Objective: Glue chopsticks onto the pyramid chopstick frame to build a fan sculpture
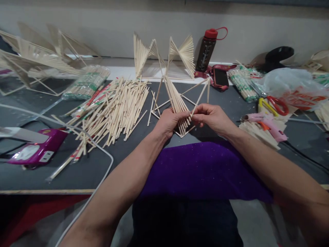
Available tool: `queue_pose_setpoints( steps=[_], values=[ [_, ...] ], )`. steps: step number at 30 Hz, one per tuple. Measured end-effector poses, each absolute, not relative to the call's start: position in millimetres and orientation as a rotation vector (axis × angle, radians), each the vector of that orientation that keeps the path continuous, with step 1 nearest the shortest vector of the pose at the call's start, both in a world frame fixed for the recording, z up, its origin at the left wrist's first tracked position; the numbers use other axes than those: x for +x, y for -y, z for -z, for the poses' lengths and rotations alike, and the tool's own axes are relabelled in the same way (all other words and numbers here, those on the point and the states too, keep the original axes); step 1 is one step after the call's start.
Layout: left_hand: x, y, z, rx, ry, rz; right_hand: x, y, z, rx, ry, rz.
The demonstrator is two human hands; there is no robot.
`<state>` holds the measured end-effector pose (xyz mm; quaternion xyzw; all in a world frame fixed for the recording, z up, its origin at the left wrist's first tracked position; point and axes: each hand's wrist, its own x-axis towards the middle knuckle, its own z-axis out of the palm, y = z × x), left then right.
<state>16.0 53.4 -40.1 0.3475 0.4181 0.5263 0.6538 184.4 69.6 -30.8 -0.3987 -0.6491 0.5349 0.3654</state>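
From the head camera, the left hand (168,123) was closed around the near part of a wooden stick frame (177,99), thumb laid over its fan of sticks; the other fingers were mostly hidden behind. The right hand (212,116) had thumb and fingertips pinched together on the frame's right side, by a slanting stick. That frame stood on the dark table (77,175), just past a purple cloth (203,171). Loose pile of sticks (115,109) on the left, with a purple power strip (42,147) near it. Behind the frame stood a twisted stick model (184,54), then a red-capped bottle (204,55) and a phone (220,77). Over on the right were scissors (277,105), a pink glue gun (275,128) and a plastic bag (288,85).
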Motion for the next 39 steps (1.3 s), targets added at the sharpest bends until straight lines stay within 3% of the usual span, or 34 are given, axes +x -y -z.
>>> queue_pose_setpoints(
  steps=[16, 23, 39],
  values=[
    [14.8, -55.7, 40.4, 0.800, -0.969, -1.182, 182.0, -68.7, 32.6, -1.021, 1.684, -1.323],
    [15.4, -53.2, 36.2, 0.760, -0.932, -1.173, 187.5, -68.4, 28.7, -1.053, 1.596, -1.492],
    [13.5, -54.6, 40.6, 0.801, -0.961, -1.170, 184.2, -69.1, 32.9, -1.011, 1.762, -1.348]
  ],
)
